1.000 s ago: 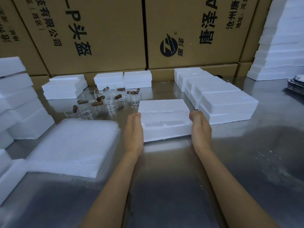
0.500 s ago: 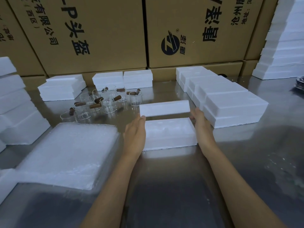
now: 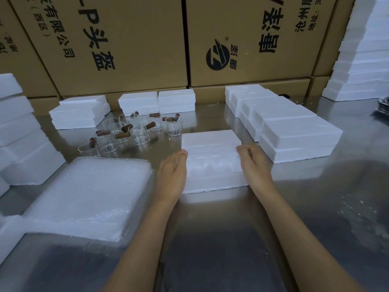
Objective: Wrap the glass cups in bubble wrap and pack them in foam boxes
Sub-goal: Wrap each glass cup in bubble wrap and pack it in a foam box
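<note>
A white foam box base [image 3: 212,175] lies on the steel table in front of me. Its foam lid [image 3: 210,140] sits low over the base's far part. My left hand [image 3: 172,173] presses its fingertips on the lid's left end, and my right hand [image 3: 252,163] curls its fingers on the right end. Several glass cups [image 3: 134,131] with brown wooden handles stand in a cluster to the far left of the box. A thick stack of bubble wrap sheets [image 3: 90,194] lies at my left, beside my left forearm.
A row of closed foam boxes [image 3: 294,131] runs back on the right. More foam boxes [image 3: 80,114] stand behind the cups, and foam stacks rise at the left edge [image 3: 16,133] and far right [image 3: 362,60]. Big cardboard cartons [image 3: 126,49] wall off the table's back.
My hands lifted the lid off the foam box, raised it clear, and now have brought it down low over the far part of the base. The camera has moved closer.
</note>
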